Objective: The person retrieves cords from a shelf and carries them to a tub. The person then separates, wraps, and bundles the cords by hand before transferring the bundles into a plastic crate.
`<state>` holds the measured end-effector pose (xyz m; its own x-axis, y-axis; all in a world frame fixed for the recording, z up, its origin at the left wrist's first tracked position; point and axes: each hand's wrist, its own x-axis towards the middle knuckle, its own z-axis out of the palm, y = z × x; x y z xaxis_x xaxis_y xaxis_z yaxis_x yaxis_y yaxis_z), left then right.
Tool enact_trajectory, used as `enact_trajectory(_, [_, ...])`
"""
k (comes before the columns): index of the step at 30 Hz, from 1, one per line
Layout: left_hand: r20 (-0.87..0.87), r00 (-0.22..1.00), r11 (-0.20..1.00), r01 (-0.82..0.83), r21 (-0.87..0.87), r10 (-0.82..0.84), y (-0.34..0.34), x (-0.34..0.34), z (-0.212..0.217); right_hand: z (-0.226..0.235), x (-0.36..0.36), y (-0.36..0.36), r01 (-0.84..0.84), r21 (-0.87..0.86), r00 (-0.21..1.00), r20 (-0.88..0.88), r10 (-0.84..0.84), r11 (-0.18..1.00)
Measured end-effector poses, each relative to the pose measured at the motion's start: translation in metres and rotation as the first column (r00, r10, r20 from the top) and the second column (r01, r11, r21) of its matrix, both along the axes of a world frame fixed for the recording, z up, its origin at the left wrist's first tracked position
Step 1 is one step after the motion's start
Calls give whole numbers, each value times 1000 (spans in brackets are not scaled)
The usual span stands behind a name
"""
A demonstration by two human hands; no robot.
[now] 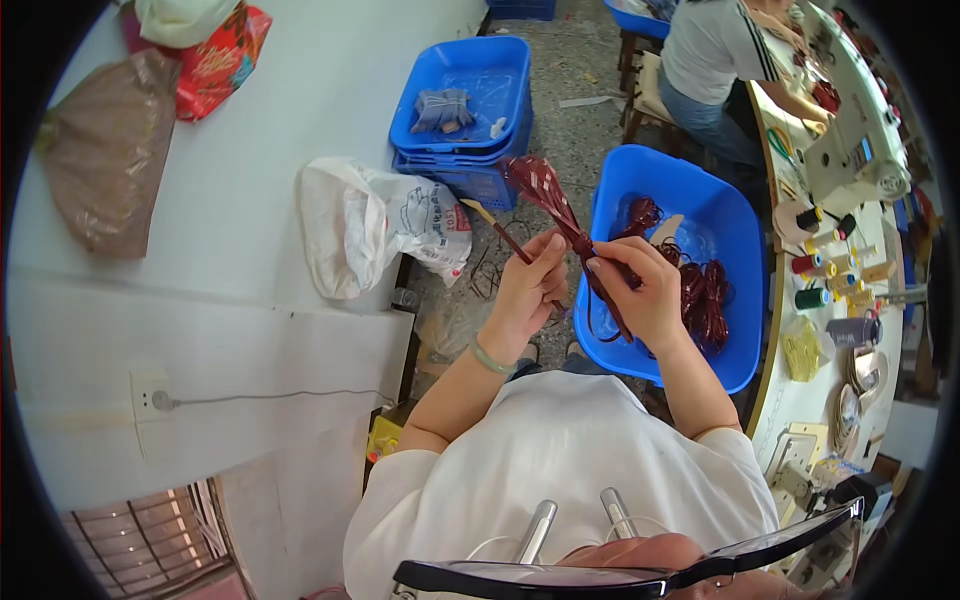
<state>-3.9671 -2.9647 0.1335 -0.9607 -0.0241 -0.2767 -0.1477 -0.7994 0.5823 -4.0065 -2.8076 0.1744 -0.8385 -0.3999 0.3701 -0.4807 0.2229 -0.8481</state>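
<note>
Where it flares, the glossy maroon bundle gleams

Between the stacked blue plastic bins and the wide blue plastic tub, a lane of grey speckled floor lay open, though the tilted bundle of glossy dark red strips jutted across its near end in the view. Leftward, the white printed plastic bag blocked passage; rightward, the tub's rim and the cluttered pale counter did. The tub's far right corner offered bare room.
</note>
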Motion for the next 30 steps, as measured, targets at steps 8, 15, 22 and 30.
enact_trajectory(8, [-26, 996, 994, -91, -60, 90, -30, 33, 8, -6, 4, -36, -146, -101, 986, 61, 153, 984])
enact_trajectory(15, [-50, 984, 984, -175, -32, 174, -48, 51, 7, 0, 7, -63, -330, -11, 934, -151, 325, 944])
enact_trajectory(22, [6, 939, 899, -327, -290, 343, -48, 53, 3, -6, 1, -77, -332, 110, 837, -424, 346, 937])
enact_trajectory(30, [-93, 933, 800, -346, -490, 347, -55, 55, -7, 1, -5, -85, -442, 214, 689, -541, 482, 871])
